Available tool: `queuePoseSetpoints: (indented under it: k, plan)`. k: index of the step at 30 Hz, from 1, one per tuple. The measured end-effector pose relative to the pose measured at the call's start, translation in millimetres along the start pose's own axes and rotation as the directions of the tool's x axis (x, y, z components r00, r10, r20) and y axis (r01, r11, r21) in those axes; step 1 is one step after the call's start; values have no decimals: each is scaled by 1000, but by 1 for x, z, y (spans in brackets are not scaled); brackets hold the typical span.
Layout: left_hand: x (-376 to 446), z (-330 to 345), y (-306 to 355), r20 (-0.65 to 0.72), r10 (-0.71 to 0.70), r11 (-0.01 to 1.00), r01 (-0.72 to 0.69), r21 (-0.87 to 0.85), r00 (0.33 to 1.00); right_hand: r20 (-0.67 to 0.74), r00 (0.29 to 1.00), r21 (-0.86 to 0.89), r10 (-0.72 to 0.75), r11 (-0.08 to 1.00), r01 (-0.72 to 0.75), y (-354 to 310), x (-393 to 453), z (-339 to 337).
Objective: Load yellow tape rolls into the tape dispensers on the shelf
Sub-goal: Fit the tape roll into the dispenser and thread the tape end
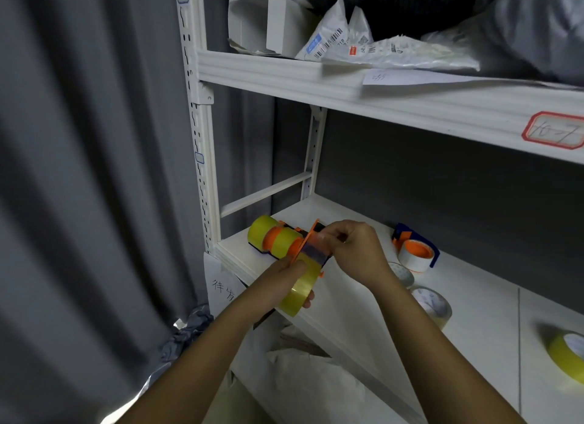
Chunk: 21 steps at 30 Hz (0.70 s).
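1. At the front left corner of the lower shelf (363,300), we hold a yellow tape roll (301,289) seated in an orange-and-blue dispenser (311,250), just above the shelf's front lip.
2. Left hand (286,273): fingers curled around the roll and the dispenser body, steadying both. Right hand (350,250): fingertips pinching what looks like the free tape end at the dispenser's mouth; the tape itself is too clear to confirm.
3. Step in hand, as we judge it: threading the tape end across the blade. Next move calls for a straight, taut pull, kept off the fingers.
4. Two loaded dispensers (275,239) lie just behind, nearly touching the work. An empty dispenser (415,250) stands to the right, with a spare yellow roll (567,357) well apart at the far right.
5. Open shelf surface lies between the hands and the spare roll. The upright post (202,158) hems in the left side.
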State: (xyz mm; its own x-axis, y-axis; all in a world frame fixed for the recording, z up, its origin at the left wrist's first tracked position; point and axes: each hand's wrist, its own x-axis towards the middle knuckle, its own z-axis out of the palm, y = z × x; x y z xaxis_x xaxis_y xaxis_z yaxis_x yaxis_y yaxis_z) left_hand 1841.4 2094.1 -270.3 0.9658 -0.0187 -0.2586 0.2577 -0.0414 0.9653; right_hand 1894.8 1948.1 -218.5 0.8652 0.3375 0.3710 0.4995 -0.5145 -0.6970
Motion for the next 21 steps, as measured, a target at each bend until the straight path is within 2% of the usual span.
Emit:
queuePoseSetpoints:
  k: [3,7,10,12,15,21]
  plan:
    - [8,3,3,-12,-71,997,70,-28,997,29,995,-114,-92,989,95,-8,-2,0]
    - [4,1,5,21,76,996,-77,34,997,82,978,-221,-191,953,205,-13,-7,-4]
    - [1,2,9,15,114,990,-114,82,993,78,966,-227,-247,939,258,-9,-12,-7]
    - [2,5,11,22,112,991,-113,77,993,36,968,-212,-250,944,252,-7,-11,-10]
    - [2,10,14,61,90,995,-92,43,994,-43,984,-129,-173,978,167,-2,-2,-19]
    - [6,9,15,84,34,999,-37,35,996,-17,996,-84,-91,992,90,-1,17,-30]
